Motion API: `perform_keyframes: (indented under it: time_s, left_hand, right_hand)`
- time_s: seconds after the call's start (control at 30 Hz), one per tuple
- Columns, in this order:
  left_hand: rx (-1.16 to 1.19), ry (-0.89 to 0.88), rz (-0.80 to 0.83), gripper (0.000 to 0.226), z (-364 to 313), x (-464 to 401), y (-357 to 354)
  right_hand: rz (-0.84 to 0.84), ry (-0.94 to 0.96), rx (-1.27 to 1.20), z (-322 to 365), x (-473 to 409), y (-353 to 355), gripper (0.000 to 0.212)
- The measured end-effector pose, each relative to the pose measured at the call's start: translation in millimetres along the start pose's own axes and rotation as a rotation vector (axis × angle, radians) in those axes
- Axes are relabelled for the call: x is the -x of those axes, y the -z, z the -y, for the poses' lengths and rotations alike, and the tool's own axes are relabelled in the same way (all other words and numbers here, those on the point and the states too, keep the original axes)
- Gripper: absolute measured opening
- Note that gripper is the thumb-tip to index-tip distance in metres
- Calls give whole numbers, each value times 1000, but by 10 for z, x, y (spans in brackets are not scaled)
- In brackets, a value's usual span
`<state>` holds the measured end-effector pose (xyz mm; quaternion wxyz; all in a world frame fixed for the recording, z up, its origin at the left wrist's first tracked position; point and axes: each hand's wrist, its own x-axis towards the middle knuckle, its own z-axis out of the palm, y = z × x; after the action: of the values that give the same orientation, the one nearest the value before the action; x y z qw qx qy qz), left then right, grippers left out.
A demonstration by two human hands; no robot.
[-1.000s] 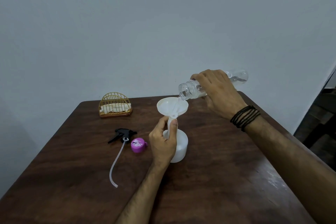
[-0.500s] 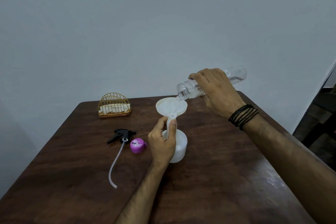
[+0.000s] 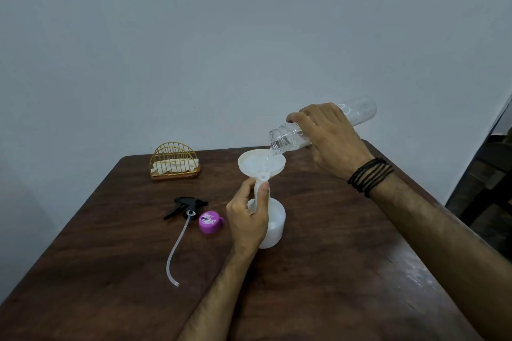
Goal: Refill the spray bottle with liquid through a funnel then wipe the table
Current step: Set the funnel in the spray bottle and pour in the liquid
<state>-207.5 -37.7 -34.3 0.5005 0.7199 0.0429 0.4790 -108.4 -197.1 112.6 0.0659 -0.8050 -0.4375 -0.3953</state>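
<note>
A white spray bottle body (image 3: 273, 225) stands upright near the middle of the dark wooden table (image 3: 332, 271). A white funnel (image 3: 259, 165) sits in its neck. My left hand (image 3: 248, 219) grips the funnel's stem and the bottle's neck. My right hand (image 3: 331, 137) holds a clear plastic bottle (image 3: 285, 138) tilted mouth-down over the funnel, and a thin stream of clear liquid runs into the funnel's bowl. The black spray trigger head (image 3: 185, 206) with its long dip tube lies on the table to the left.
A purple cap (image 3: 209, 221) lies between the trigger head and the spray bottle. A gold wire holder (image 3: 174, 162) with a pale folded cloth stands at the table's back left. A wall runs behind the table; a dark opening lies at the right.
My right hand has raised the clear bottle's base a little, steepening the tilt, and the liquid stream into the funnel shows more clearly. My left hand has stayed on the funnel.
</note>
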Motion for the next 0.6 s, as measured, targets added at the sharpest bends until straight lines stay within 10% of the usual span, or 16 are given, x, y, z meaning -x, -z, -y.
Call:
perform_keyframes:
  time_s: [0.6]
  left_hand:
    - [11,9,3,34,-33,-8,-6]
  right_hand:
    - [-4,34,34,19,-39,38,56]
